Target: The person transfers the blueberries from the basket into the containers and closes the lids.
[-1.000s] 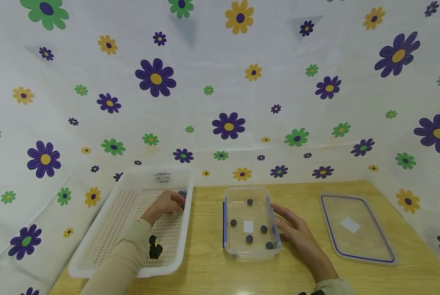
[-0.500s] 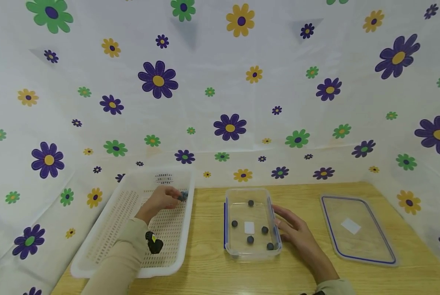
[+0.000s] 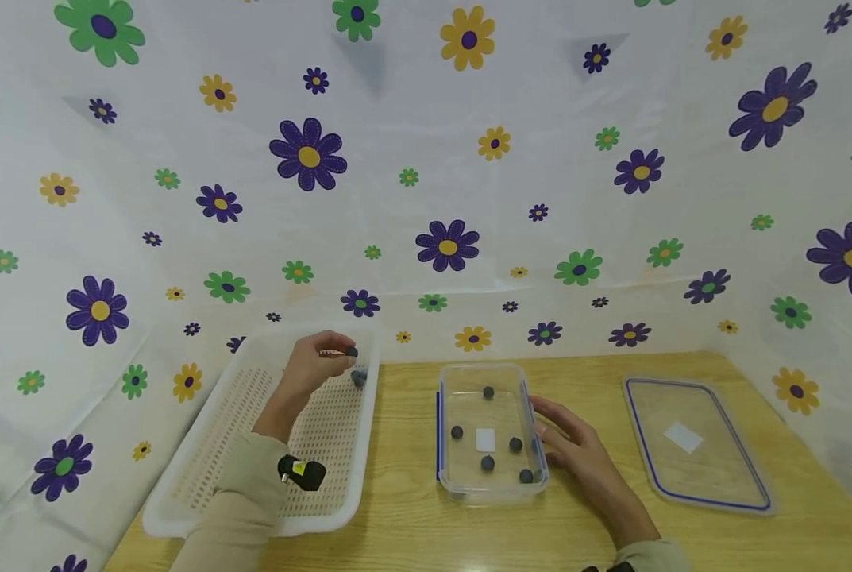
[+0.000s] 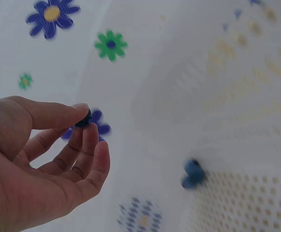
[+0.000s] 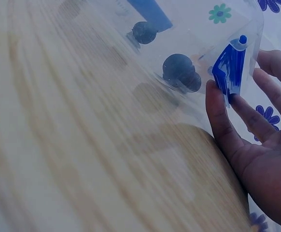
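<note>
My left hand (image 3: pixel 308 367) is raised over the far right part of a white plastic basket (image 3: pixel 156 508), pinching a blueberry (image 4: pixel 84 119) between thumb and fingertips. Below it, a small cluster of blueberries (image 3: pixel 358 377) lies against the basket's right wall; it also shows in the left wrist view. In the middle of the table stands a clear plastic food container (image 3: pixel 493 494), lidless, with several blueberries (image 3: pixel 487 463) spread over its bottom. My right hand (image 3: pixel 581 454) touches the container's right side with extended fingers, beside a blue latch (image 5: pixel 230 70).
To the right, the container's clear lid (image 3: pixel 711 453) with a blue seal lies flat on the wooden table (image 3: pixel 397 477). A white sheet with printed flowers (image 3: pixel 426 159) hangs behind and at both sides. A white square label (image 3: pixel 486 439) shows at the container's bottom.
My left hand has risen from the berry cluster near the basket's right wall with one blueberry between its fingers. My right hand stays at the container's side.
</note>
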{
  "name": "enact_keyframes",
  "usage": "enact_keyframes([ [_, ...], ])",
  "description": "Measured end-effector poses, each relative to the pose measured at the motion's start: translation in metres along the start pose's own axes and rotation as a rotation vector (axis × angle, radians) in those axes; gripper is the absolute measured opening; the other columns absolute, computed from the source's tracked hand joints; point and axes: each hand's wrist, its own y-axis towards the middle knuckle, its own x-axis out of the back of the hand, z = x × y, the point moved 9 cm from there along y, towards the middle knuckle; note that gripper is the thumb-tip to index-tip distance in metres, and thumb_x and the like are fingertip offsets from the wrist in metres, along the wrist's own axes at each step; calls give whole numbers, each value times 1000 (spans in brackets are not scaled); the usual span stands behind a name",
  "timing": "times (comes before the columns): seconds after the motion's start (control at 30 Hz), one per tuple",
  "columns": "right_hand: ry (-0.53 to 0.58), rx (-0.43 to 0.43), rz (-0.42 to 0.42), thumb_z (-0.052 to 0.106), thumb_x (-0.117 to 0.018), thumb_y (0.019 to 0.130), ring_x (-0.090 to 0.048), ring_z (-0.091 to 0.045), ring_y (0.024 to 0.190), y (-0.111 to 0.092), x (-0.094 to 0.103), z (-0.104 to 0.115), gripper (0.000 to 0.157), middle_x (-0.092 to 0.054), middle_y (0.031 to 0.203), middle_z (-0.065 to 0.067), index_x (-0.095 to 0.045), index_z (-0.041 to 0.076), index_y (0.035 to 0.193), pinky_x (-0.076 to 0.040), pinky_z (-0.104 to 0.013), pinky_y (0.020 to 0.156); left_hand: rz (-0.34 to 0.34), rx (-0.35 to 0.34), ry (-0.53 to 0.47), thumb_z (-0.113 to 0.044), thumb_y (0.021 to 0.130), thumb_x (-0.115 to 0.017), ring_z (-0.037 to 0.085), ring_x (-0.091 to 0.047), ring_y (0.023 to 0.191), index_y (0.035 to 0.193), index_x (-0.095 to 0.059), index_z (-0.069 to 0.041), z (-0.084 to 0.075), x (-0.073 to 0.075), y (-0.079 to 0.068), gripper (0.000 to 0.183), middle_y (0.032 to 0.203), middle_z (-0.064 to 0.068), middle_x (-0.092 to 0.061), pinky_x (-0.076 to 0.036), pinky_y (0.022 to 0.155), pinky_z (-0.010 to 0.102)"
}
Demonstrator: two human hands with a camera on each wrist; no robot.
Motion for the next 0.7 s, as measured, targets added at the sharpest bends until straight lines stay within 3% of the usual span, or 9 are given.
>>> enact_keyframes([
  [0.17,-12,1,13,28,-60,105,-52,-37,133,-1,2,0,55,-36,162,-13,-44,13,155,-57,-42,91,-25,-115,-42,-8,96,-71,30,-65,107,120,-68,-1,-40,-13,-19,25,120,16,-65,-54,88,28],
  [0.37,-18,-14,0,30,-61,105,-53,-35,132,-2,6,-2,55,-35,163,-13,-44,14,155,-57,-42,91,-34,-265,-192,-3,96,-70,33,-64,113,122,-66,3,-85,-28,-45,26,122,18,-63,-54,89,23],
  [0.5,-4,-16,-10,29,-61,105,-53,-36,132,-2,6,-3,54,-36,162,-11,-45,15,155,-57,-43,92,-82,-296,-256,-1,95,-70,27,-65,108,120,-67,0,-98,-35,-64,25,119,16,-65,-55,90,23],
  [0.7,20,-4,2,29,-61,105,-50,-39,135,-1,2,-2,54,-36,162,-10,-46,15,154,-57,-44,92,-150,-342,-373,6,93,-70,27,-65,102,118,-67,3,-106,-47,-88,26,114,14,-66,-56,88,26],
])
